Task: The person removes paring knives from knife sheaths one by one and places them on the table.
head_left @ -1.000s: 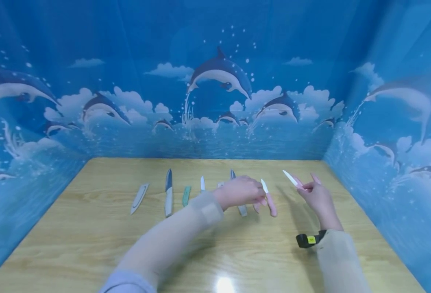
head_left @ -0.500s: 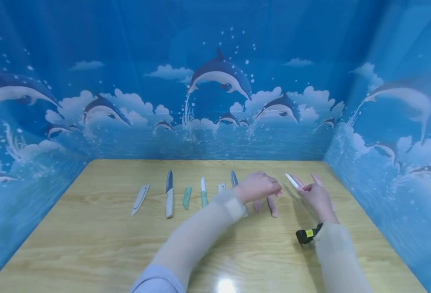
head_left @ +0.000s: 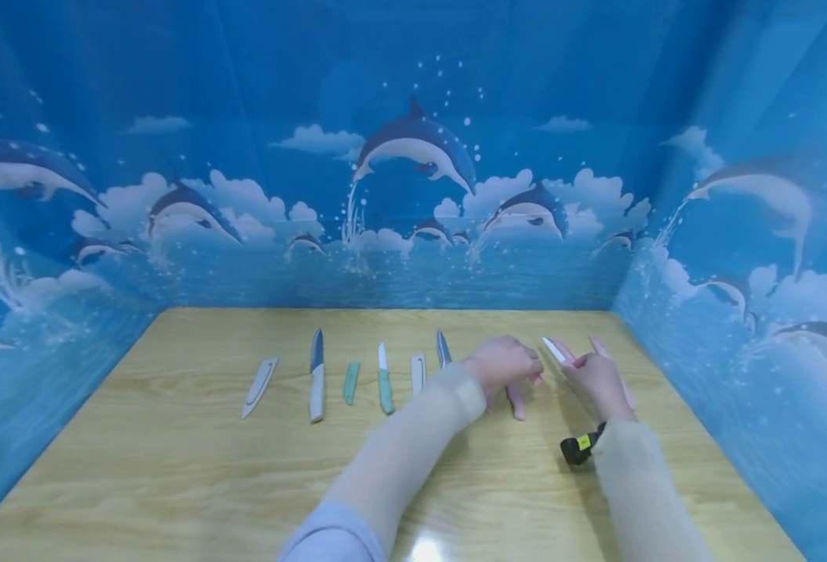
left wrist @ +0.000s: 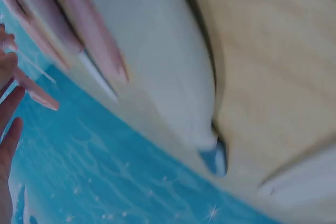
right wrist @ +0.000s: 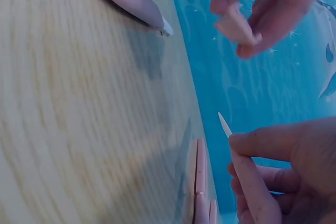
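Observation:
In the head view my right hand (head_left: 596,382) holds a small pink-handled paring knife, its pale blade (head_left: 553,350) pointing up and left. Thumb and fingers close round the pink handle (right wrist: 254,187) in the right wrist view. My left hand (head_left: 505,361), reaching across the table, pinches a small pink sheath (right wrist: 237,27) between thumb and fingertips, apart from the knife blade. Below that hand lies another pink-handled knife (head_left: 516,402), its blade hidden behind the hand. More pink pieces (head_left: 598,344) lie on the table beside my right hand, partly covered by it.
Leftward on the wooden table (head_left: 196,460) lie a white sheath (head_left: 259,388), a dark-bladed knife (head_left: 317,394), a green sheath (head_left: 351,382), a green-handled knife (head_left: 385,390) and another white sheath (head_left: 418,373). My left arm partly covers a second dark-bladed knife (head_left: 444,349).
My left hand has moved right with the pink sheath, from over the pink-handled knife towards my right hand. The green-handled knife and a white sheath have come into fuller view.

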Demonstrator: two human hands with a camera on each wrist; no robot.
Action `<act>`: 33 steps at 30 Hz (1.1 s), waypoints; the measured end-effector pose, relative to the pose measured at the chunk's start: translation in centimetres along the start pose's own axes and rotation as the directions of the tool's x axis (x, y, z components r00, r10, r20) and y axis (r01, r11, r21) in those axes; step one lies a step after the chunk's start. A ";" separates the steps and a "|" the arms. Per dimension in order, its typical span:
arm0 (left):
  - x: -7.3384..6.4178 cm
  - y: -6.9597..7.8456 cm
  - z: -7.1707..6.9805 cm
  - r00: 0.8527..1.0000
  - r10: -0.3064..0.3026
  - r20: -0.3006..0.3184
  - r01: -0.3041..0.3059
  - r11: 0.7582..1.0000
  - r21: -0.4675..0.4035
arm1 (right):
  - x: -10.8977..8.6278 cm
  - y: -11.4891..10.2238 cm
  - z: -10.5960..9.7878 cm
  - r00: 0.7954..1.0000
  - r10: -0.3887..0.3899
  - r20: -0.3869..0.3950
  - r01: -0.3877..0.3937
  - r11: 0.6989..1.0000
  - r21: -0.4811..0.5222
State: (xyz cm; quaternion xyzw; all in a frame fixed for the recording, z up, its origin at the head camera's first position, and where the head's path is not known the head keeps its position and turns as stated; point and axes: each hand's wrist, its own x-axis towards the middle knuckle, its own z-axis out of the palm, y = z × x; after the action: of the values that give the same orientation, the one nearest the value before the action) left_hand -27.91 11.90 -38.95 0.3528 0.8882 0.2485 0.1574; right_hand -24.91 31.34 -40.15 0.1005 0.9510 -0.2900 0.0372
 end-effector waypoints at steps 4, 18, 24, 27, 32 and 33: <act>1.3 0.0 0.5 0.974 0.222 0.040 -0.206 0.803 0.559 | 0.3 0.1 -0.2 1.000 0.001 -0.006 -0.001 1.000 -0.014; 2.7 -0.7 2.4 0.958 0.239 0.158 -0.276 0.621 0.734 | 0.9 0.7 1.6 0.999 -0.037 -0.014 0.038 0.999 0.031; 2.7 0.0 2.8 0.961 0.207 0.185 -0.272 0.560 0.782 | 1.0 0.2 1.8 0.999 -0.029 0.016 0.028 0.999 0.045; 2.8 0.2 2.8 0.965 0.190 0.182 -0.259 0.571 0.779 | 0.9 0.2 1.9 0.999 0.003 0.040 -0.005 0.998 0.056; 2.8 0.5 3.0 0.970 0.167 0.177 -0.242 0.595 0.766 | 0.8 0.7 2.1 0.995 0.045 0.088 -0.054 0.994 0.100; 2.8 0.5 3.1 0.970 0.167 0.175 -0.241 0.598 0.764 | 0.8 0.9 2.1 0.994 0.049 0.098 -0.060 0.992 0.112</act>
State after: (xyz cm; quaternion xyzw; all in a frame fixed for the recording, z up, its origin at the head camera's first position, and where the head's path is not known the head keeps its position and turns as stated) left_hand -28.21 15.23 -41.49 0.4955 0.8537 -0.1602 -0.0030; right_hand -25.46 30.98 -42.48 0.1143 0.9268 -0.3477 0.0844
